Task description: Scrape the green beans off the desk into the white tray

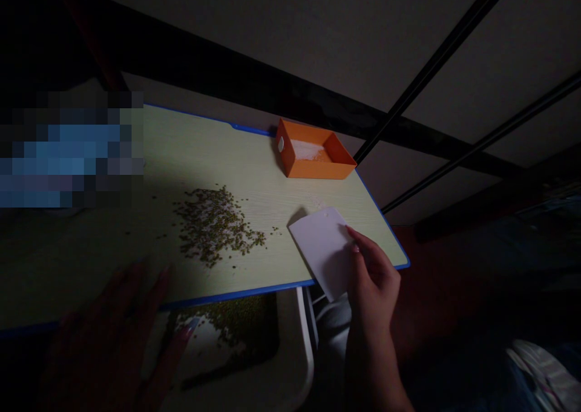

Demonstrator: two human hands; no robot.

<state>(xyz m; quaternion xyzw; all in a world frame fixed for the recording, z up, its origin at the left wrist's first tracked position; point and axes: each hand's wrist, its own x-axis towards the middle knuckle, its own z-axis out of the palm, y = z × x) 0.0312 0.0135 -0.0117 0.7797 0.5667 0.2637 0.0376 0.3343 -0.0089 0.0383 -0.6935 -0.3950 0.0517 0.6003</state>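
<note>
My right hand (372, 279) pinches a white card (323, 247) that lies tilted over the front right edge of a pale table (181, 158) with a blue rim. A loose pile of small green beans (215, 224) is spread on the table to the left of the card. My left hand (120, 315) lies in shadow at the table's front edge, fingers spread; its thumb reaches down to a dark tray (231, 333) holding more green beans, just below the table edge.
An orange box (313, 152) with white grains inside stands at the table's far right corner. A white frame sits under the table front. Dark bars run across the wall behind. A blurred patch covers the left side.
</note>
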